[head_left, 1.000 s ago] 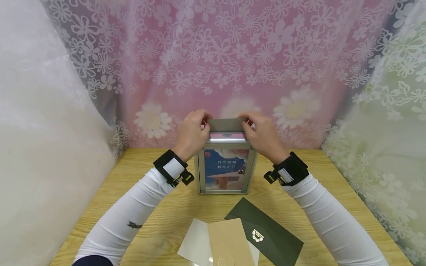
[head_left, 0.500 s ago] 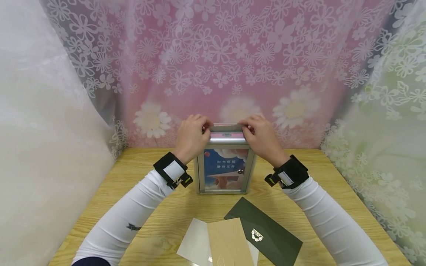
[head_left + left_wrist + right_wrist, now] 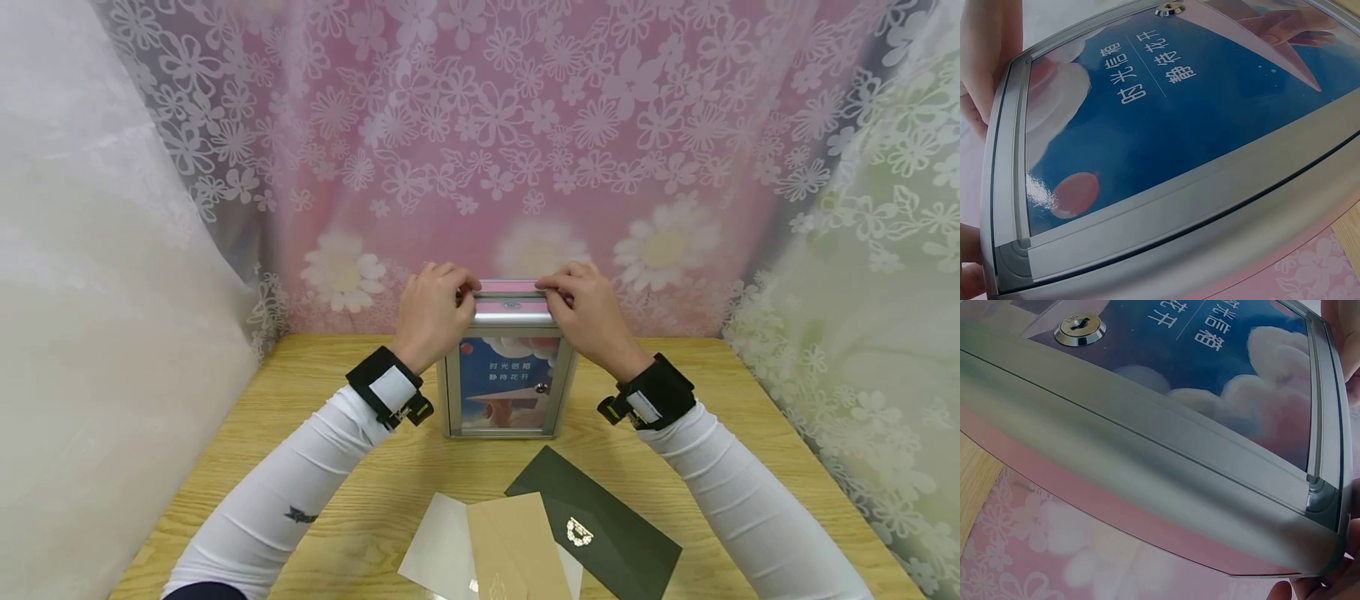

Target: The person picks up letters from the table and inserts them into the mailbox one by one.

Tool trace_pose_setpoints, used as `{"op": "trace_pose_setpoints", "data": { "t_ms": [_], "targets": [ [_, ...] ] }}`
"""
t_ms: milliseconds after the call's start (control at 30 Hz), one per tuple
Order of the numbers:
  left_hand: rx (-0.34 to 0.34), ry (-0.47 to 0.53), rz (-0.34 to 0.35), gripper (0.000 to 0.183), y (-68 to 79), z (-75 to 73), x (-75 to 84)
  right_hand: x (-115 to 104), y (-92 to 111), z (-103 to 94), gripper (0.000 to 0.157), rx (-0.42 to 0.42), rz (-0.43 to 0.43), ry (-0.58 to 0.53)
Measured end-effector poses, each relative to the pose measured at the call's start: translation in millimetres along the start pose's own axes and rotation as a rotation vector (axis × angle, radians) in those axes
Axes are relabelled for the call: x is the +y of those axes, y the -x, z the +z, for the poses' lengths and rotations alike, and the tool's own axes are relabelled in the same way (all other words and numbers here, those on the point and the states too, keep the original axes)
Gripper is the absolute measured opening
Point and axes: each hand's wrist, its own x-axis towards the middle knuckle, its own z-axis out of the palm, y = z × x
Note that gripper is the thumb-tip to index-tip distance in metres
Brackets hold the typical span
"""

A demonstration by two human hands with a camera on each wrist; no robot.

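A flowered pink curtain (image 3: pixel 487 158) hangs beyond the left hand (image 3: pixel 437 307) and the right hand (image 3: pixel 592 312), and below them spreads the table (image 3: pixel 375 473). The left arm (image 3: pixel 277 496) and the right arm (image 3: pixel 750 496), both in white sleeves, reach forward and slant inward, so the hands point toward each other with their backs up.

The box (image 3: pixel 498 354) stands upright on the table, between and just below the hands, its printed front toward the person. Nearer the person than the hands, and well apart from them, lie three envelopes: a green one (image 3: pixel 618 521) on the right hand's side, a tan one (image 3: pixel 517 537) overlapping it, and a white one (image 3: pixel 442 542) toward the left hand's side, partly under the tan.

Each hand touches one end of the box's top, with a gap between them where the slot (image 3: pixel 512 294) shows. Fingers are bent in a half-closed curl, thumbs drawn near the fingertips (whether they pinch anything there, I cannot tell).

Black bands circle both wrists. Smallest is the round lock (image 3: pixel 1080 329) on the box's front, below the right hand.
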Motion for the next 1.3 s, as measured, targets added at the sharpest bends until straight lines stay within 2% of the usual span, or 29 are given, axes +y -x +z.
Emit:
{"op": "trace_pose_setpoints", "data": {
  "t_ms": [167, 267, 400, 500, 567, 667, 767, 933, 1000, 1100, 1300],
  "targets": [
    [0.027, 0.026, 0.031, 0.012, 6.0, 1.4, -0.5, 0.5, 6.0, -4.8, 0.019, 0.009, 0.022, -0.02],
    [0.065, 0.072, 0.092, 0.011, 16.8, -1.2, -0.7, 1.8, 13.4, -12.2, 0.02, 0.022, 0.04, -0.051],
    [0.136, 0.087, 0.28, 0.011, 41.6, -7.3, 2.1, 4.6, 27.0, -25.0, 0.019, 0.051, 0.047, -0.08],
    [0.136, 0.056, 0.427, 0.013, 66.2, -8.5, 8.6, 8.2, 39.1, -34.5, 0.018, 0.068, 0.057, -0.062],
    [0.082, 0.041, 0.475, 0.013, 83.7, -5.2, 13.3, 10.7, 48.3, -40.3, 0.018, 0.06, 0.081, -0.034],
    [-0.048, 0.02, 0.462, 0.014, 107.7, 6.0, 18.0, 14.4, 61.2, -46.9, 0.02, 0.026, 0.114, -0.007],
    [-0.224, -0.034, 0.389, 0.024, 127.5, 21.5, 20.1, 18.2, 74.1, -50.8, 0.023, -0.034, 0.144, 0.033],
    [-0.592, -0.13, 0.234, 0.058, 159.1, 46.2, 23.7, 23.9, 94.8, -53.5, 0.028, -0.129, 0.202, 0.11],
    [-0.698, -0.146, 0.184, 0.067, 171.1, 54.9, 25.8, 25.4, 102.2, -53.0, 0.028, -0.169, 0.225, 0.126],
    [-0.783, -0.154, 0.149, 0.076, 185.7, 65.7, 30.1, 26.8, 112.4, -50.2, 0.027, -0.255, 0.253, 0.151],
    [-0.831, -0.176, 0.159, 0.089, 201.3, 74.1, 41.3, 29.4, 129.0, -39.1, 0.027, -0.445, 0.26, 0.203]
  ]
}}
